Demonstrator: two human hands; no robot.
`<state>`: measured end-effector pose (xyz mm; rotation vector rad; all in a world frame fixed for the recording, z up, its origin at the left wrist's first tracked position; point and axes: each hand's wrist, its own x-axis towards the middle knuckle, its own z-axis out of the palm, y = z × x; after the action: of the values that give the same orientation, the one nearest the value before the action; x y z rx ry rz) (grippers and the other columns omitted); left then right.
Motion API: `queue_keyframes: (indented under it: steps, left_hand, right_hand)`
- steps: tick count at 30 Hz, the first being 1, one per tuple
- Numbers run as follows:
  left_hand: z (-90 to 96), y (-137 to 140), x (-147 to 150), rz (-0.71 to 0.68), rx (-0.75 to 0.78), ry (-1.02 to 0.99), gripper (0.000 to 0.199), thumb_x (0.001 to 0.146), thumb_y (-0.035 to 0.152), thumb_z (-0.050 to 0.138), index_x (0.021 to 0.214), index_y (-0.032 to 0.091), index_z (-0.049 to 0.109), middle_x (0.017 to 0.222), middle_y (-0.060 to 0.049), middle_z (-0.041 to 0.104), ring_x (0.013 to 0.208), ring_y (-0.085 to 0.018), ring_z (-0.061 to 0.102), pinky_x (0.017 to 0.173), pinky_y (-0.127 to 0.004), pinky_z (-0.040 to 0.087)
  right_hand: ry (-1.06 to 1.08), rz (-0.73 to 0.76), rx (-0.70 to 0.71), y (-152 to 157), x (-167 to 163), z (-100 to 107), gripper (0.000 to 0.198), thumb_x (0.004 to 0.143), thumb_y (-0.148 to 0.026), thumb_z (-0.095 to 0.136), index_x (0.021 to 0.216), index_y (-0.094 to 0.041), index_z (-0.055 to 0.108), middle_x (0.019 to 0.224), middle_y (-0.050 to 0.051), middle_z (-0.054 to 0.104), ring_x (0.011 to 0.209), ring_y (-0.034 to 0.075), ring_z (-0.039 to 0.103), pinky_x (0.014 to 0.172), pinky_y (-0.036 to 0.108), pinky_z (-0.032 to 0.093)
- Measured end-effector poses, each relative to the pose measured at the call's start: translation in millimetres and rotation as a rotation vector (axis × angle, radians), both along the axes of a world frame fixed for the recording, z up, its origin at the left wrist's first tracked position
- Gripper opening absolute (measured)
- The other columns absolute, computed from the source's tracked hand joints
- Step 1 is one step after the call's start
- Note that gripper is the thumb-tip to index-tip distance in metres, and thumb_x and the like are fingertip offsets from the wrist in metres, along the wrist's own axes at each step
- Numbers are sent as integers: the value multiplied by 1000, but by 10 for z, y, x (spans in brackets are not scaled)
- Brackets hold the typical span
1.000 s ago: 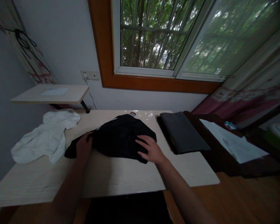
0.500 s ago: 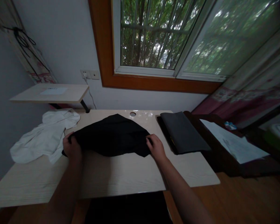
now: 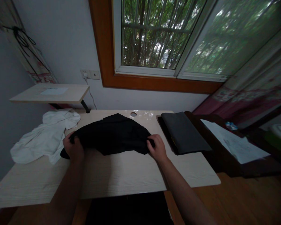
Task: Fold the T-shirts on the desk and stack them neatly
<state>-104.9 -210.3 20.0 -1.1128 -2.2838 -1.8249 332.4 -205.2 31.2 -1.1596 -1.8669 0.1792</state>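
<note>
A black cloth garment [image 3: 114, 134] is stretched sideways above the pale wooden desk [image 3: 131, 175]; its exact kind cannot be made out. My left hand [image 3: 73, 147] is closed on its left end, and a dark flap of it sticks out beyond the fingers. At the opposite end, my right hand [image 3: 156, 146] pinches the cloth between thumb and fingers. The garment's lower edge sags between the two hands, while its far edge peaks near the middle of the desk.
Crumpled white cloth [image 3: 42, 134] lies on the left, below a small raised shelf [image 3: 49, 93]. To the right is a folded dark grey cloth [image 3: 184, 132]. A dark side table [image 3: 224, 156] bears a paper sheet [image 3: 234, 142]. A window [image 3: 164, 37] is behind the desk.
The garment's lower edge has risen slightly and changed shape between my hands. More dark cloth shows beyond my left hand, and both hands have kept their grip nearly in place.
</note>
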Motion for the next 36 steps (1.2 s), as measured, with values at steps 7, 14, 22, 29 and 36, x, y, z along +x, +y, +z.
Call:
queue_keyframes:
  steps: [7, 14, 22, 29, 36]
  left_hand:
    - [104, -6, 177, -225, -2, 342, 50, 86, 31, 62, 133, 17, 56, 143, -17, 49, 140, -32, 43, 120, -53, 34]
    - [185, -151, 593, -537, 26, 750, 20, 86, 24, 66, 104, 26, 73, 135, -10, 60, 146, -34, 39, 124, -65, 23]
    - [86, -150, 871, -1052, -162, 917, 49, 87, 38, 71, 134, 27, 65, 128, -10, 67, 131, -32, 52, 118, -58, 39]
    - [19, -70, 732, -725, -286, 909, 45, 93, 23, 55, 136, 29, 65, 136, -13, 60, 127, -34, 51, 112, -56, 42]
    - [-43, -12, 554, -519, -349, 804, 40, 91, 23, 54, 128, 23, 69, 130, -15, 60, 120, -34, 55, 106, -52, 44]
  right_hand:
    - [-338, 305, -40, 37, -100, 14, 38, 85, -38, 76, 122, -28, 70, 127, 9, 69, 119, 31, 61, 105, 53, 47]
    - [-150, 184, -210, 138, 6, -150, 36, 83, -10, 56, 113, -23, 72, 109, 8, 76, 103, 27, 68, 93, 44, 54]
    - [277, -11, -351, 173, 99, -196, 23, 90, -31, 53, 98, -21, 72, 84, 2, 73, 77, 22, 65, 72, 31, 52]
    - [652, -62, -419, 179, 114, -163, 26, 86, -46, 64, 87, -21, 70, 85, 2, 72, 85, 22, 64, 77, 31, 54]
    - [1172, -58, -520, 233, 233, -151, 34, 79, -50, 76, 98, -22, 74, 98, 6, 78, 101, 27, 72, 93, 44, 59]
